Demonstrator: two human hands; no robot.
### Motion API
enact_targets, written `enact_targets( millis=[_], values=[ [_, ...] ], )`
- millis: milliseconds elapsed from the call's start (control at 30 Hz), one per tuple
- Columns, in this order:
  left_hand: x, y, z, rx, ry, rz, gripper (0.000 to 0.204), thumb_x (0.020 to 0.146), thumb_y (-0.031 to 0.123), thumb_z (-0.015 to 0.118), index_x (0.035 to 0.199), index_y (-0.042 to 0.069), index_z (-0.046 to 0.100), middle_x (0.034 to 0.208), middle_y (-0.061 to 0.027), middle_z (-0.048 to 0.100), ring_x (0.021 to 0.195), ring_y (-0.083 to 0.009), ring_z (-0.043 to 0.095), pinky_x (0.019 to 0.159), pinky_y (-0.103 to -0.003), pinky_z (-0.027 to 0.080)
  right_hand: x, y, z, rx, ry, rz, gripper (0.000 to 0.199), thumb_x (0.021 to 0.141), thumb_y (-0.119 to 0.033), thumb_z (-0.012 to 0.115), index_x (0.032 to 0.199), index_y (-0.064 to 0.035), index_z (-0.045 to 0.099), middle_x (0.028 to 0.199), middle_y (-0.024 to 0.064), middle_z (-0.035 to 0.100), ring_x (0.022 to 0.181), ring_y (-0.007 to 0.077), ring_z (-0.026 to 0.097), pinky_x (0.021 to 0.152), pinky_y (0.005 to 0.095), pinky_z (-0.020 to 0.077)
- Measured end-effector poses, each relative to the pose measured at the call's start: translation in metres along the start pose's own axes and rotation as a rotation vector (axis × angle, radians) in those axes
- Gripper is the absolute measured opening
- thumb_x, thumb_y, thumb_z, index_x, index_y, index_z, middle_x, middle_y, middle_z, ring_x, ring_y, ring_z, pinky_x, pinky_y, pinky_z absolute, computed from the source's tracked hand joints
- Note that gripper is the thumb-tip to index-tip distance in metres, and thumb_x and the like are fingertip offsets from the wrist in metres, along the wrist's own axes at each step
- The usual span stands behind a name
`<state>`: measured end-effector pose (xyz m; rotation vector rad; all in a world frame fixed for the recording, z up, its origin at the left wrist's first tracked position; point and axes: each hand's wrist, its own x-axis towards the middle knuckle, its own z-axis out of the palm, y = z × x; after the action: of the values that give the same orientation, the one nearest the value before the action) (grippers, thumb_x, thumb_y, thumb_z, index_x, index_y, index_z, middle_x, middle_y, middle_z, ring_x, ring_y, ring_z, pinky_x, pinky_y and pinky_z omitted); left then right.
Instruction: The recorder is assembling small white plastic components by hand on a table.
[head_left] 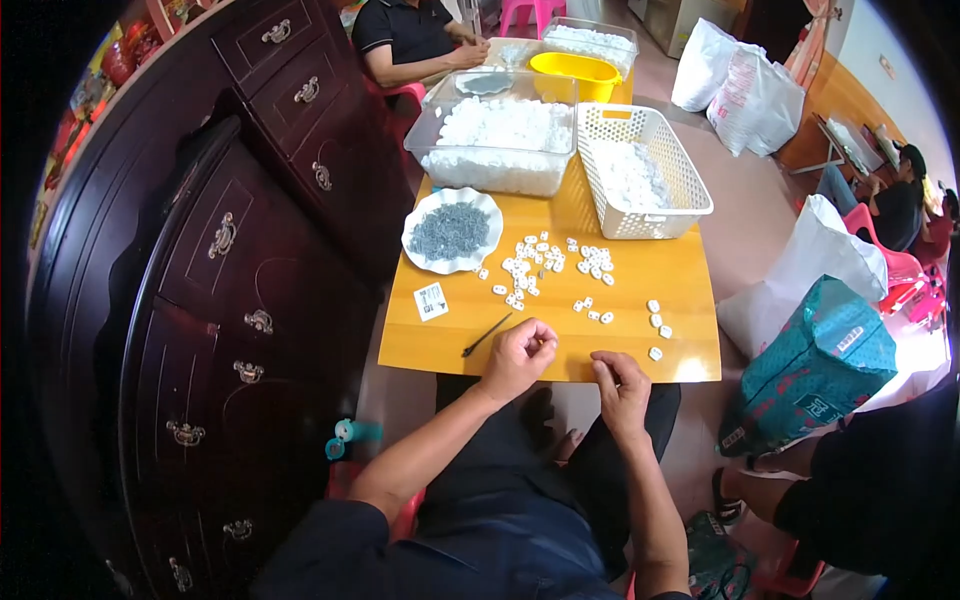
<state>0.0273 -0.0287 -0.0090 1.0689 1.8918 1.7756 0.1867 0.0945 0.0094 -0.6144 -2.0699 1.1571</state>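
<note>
Resting at the near edge of the table (pixel 640 275), the left hand (pixel 517 360) has its fingers clenched around something too small to tell. The right hand (pixel 622 392) lies beside it, fingers curled loosely, holding nothing visible, with white pieces (pixel 545 265) scattered beyond.

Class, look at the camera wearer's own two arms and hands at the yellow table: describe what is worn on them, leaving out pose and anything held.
Both forearms are bare. The left hand and right hand wear no gloves; no ring, watch or bracelet can be made out. Dark navy short sleeves cover the upper arms.
</note>
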Motion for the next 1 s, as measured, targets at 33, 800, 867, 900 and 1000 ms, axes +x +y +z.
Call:
enact_targets(
  millis=[33,800,867,900,1000],
  values=[
    [-0.003,0.000,0.003,0.003,0.001,-0.009,0.003,0.093,-0.001,0.064,0.094,0.000,0.061,0.080,0.0023,0.065,0.064,-0.0007,0.056,0.057,-0.019,0.045,-0.001,0.001,-0.001,-0.009,0.001,-0.021,0.009,0.091,-0.002,0.070,0.100,-0.0012,0.072,0.077,0.0112,0.063,0.066,0.0210,0.060,0.063,0.0318,0.0482],
    [-0.003,0.016,0.035,-0.050,-0.316,-0.146,0.012,0.096,0.000,0.066,0.106,0.002,0.059,0.092,0.0028,0.061,0.078,-0.0002,0.057,0.070,-0.017,0.048,-0.023,0.021,-0.014,0.215,0.031,0.106,0.018,0.092,-0.003,0.067,0.109,-0.0009,0.064,0.085,0.0143,0.069,0.073,0.0233,0.069,0.066,0.0328,0.0533],
    [-0.003,0.016,0.038,-0.044,-0.308,-0.114,0.013,0.095,-0.001,0.066,0.106,0.000,0.059,0.091,0.0004,0.063,0.075,-0.0011,0.057,0.067,-0.018,0.048,-0.021,0.025,-0.016,0.197,0.012,0.092,0.015,0.091,-0.005,0.069,0.104,-0.0016,0.062,0.081,0.0122,0.069,0.071,0.0200,0.070,0.064,0.0311,0.0532],
    [-0.003,0.016,0.039,-0.037,-0.294,-0.077,0.014,0.093,-0.002,0.066,0.106,-0.001,0.060,0.090,-0.0020,0.064,0.072,-0.0021,0.058,0.064,-0.020,0.048,-0.020,0.023,-0.018,0.186,0.001,0.109,0.014,0.090,-0.005,0.070,0.100,-0.0018,0.061,0.078,0.0110,0.069,0.072,0.0202,0.071,0.065,0.0306,0.0532],
    [-0.004,0.017,0.040,-0.027,-0.292,-0.081,0.014,0.093,-0.002,0.066,0.106,-0.001,0.060,0.089,-0.0021,0.064,0.071,-0.0024,0.058,0.063,-0.020,0.048,-0.023,0.026,-0.014,0.231,-0.017,0.119,0.013,0.090,-0.005,0.070,0.100,-0.0015,0.061,0.078,0.0113,0.069,0.072,0.0199,0.070,0.065,0.0308,0.0534]
  ],
)
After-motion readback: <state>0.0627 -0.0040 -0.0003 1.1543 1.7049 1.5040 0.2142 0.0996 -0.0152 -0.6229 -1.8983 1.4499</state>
